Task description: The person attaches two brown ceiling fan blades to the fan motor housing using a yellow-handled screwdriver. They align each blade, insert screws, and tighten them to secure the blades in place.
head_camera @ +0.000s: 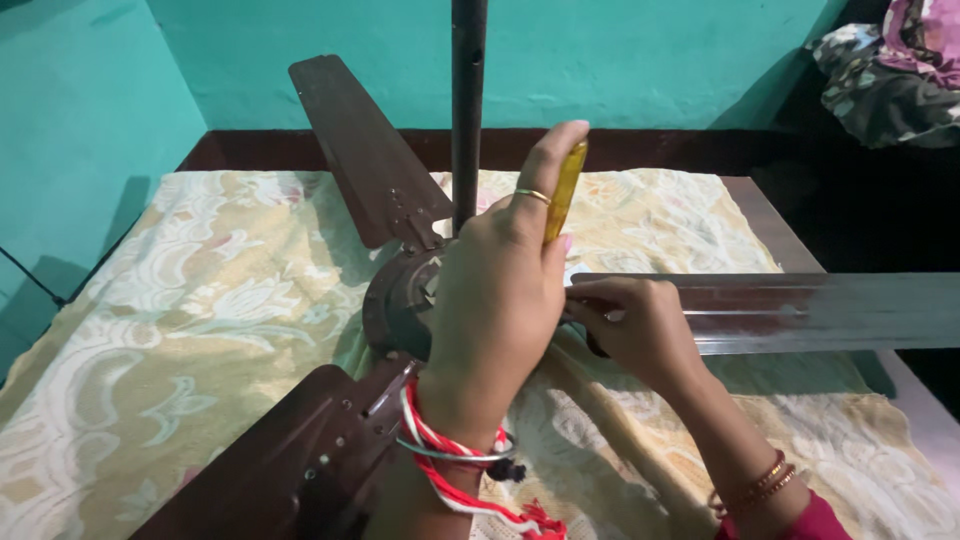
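Yellow handle: we see a translucent yellow screwdriver handle [566,190] standing near upright at centre frame, its shaft hidden behind our left hand [500,300].
Left hand: closed round that handle, forefinger laid up along it; a ring shows on one finger, and red-and-white thread with a thin bangle sits at the wrist.
Right hand: our right hand [635,330] sits just right of the left, fingers curled and pinched at the root of the right-hand blade [800,312]; what it pinches we cannot tell.
Axis: the tool points down into the ceiling fan's motor hub [400,300], directly beneath and left of both hands; the left hand is nearer the hub.
Fan: brown, lying on a cream floral cloth [180,300], downrod [467,100] rising to the top edge, one blade to the upper left [365,150], one to the lower left [290,460].
Surroundings: teal wall [650,60] behind; bundled fabric [890,70] at upper right.
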